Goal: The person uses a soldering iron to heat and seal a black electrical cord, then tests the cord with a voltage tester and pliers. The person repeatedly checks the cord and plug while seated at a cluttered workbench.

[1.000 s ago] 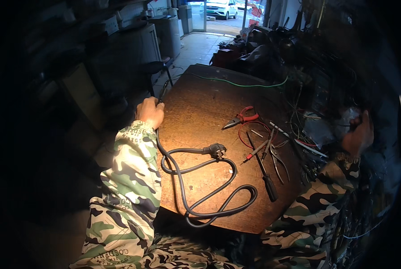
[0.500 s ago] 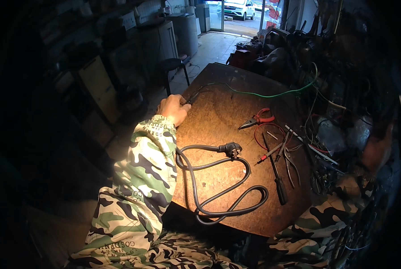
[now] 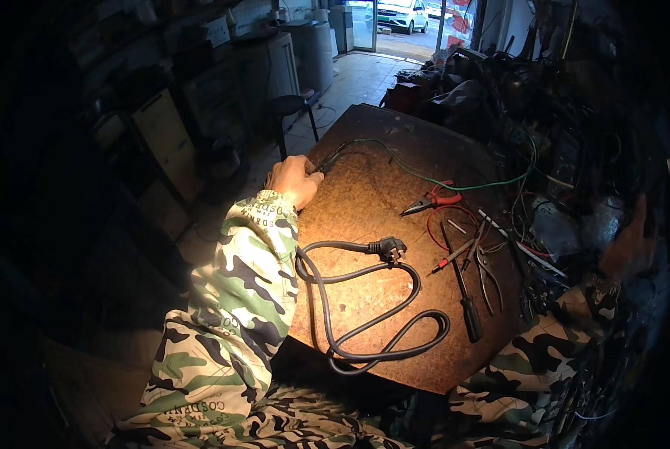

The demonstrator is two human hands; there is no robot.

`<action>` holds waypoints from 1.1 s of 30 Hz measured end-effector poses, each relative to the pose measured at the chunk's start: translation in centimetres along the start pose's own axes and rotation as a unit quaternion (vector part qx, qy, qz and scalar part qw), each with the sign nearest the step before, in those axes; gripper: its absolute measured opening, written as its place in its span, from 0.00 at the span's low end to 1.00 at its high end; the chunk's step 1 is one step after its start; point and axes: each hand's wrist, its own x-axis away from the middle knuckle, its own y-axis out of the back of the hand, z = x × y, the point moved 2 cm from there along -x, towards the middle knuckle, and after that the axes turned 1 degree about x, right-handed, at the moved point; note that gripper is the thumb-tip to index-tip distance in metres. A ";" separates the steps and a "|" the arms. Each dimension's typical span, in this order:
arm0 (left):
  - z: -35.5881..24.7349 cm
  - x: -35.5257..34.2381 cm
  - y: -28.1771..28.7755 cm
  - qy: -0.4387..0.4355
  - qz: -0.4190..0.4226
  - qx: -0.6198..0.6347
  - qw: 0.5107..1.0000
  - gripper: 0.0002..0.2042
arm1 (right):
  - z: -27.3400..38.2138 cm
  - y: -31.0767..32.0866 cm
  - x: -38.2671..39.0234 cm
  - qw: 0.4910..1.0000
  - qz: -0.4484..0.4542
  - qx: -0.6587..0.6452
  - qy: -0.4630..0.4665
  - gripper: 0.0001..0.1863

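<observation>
Evidently the fingers of the left hand (image 3: 295, 181) are wrapped around the black cord (image 3: 342, 244) by the left edge of the tabletop (image 3: 350, 213), toward its far corner; the underside of that grip is hidden from me. A stretch of cord vanishes behind the camouflage sleeve (image 3: 256, 247), then loops toward the near edge, its plug (image 3: 389, 249) mid-tabletop. A green wire (image 3: 492, 185) passes the red-handled pliers (image 3: 423, 203) toward the right edge, where I lose it in dim clutter. Beyond that edge, the right hand (image 3: 628, 247) is dark and blurred: I cannot tell whether its fingers hold anything.
</observation>
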 end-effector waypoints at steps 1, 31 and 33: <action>-0.1 0.1 0.0 -0.001 -0.001 0.000 1.000 0.18 | -0.5 -0.3 -0.1 0.990 -0.004 -0.115 -0.081 0.17; -0.5 -0.1 0.9 -0.019 -0.149 0.098 0.984 0.15 | 11.4 -4.1 2.8 0.956 0.160 -0.178 -0.167 0.11; 0.7 -0.5 0.4 -0.033 -0.107 0.044 0.993 0.15 | 9.7 -4.8 3.3 0.919 0.169 -0.238 -0.265 0.10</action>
